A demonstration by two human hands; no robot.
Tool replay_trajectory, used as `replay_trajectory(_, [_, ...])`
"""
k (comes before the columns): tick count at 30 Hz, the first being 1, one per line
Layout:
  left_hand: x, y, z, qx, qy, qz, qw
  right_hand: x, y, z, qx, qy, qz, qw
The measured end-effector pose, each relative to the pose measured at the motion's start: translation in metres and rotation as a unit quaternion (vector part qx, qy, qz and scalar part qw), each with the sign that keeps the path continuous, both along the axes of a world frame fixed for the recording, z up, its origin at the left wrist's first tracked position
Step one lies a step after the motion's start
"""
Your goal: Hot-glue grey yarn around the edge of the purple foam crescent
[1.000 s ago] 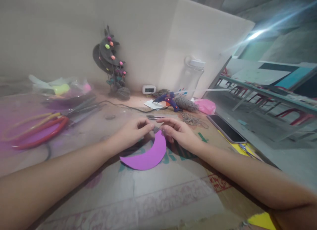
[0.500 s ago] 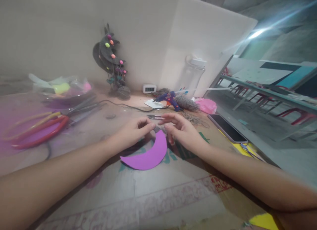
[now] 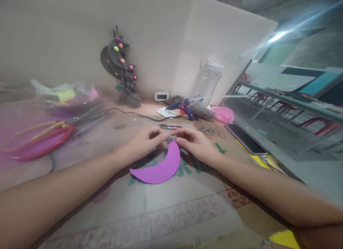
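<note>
A purple crescent of foam sheet (image 3: pixel 163 167) lies on the cardboard-covered table (image 3: pixel 187 206). My left hand (image 3: pixel 143 143) and my right hand (image 3: pixel 194 143) meet at its upper tip. Both pinch a small grey piece (image 3: pixel 169 138) there, fingers curled and pressed together. What the grey piece is, I cannot make out. Small snips (image 3: pixel 169 127) lie just beyond my fingertips.
A blue glue gun (image 3: pixel 182 108) with its cord rests at the back beside twine (image 3: pixel 205 113) and a pink bag (image 3: pixel 223 114). Red and yellow headbands (image 3: pixel 43 138) lie left. A phone (image 3: pixel 245 138) sits right, near the table edge. A dark decorated tree (image 3: pixel 120 66) and a water jug (image 3: pixel 207 81) stand by the wall.
My right hand had lifted slightly off the crescent's tip, then came back down to it. My left hand and the purple crescent stayed in place.
</note>
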State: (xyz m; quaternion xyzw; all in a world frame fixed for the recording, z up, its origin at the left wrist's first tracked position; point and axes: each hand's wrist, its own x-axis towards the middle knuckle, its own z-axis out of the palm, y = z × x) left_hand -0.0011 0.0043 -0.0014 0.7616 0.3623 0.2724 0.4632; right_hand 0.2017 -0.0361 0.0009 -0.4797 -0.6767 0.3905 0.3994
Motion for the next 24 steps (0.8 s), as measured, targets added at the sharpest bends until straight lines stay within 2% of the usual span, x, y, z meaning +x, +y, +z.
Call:
replay_trajectory(5, [0.0003, 0.0006, -0.0016, -0.006, 0.002, 0.006, 1.0, -0.0012, -0.0009, 0.004, -0.015, -0.027, -0.033, 0.999])
replay_trajectory(12, [0.0002, -0.0001, -0.0024, -0.01, -0.006, 0.002, 1.0, -0.0034, -0.0033, 0.0033, -0.046, 0.015, -0.032, 0.998])
replay_trajectory(24, [0.0008, -0.0005, -0.0016, -0.003, 0.006, 0.004, 1.0, -0.004, -0.0029, 0.0046, -0.053, -0.02, -0.038, 0.998])
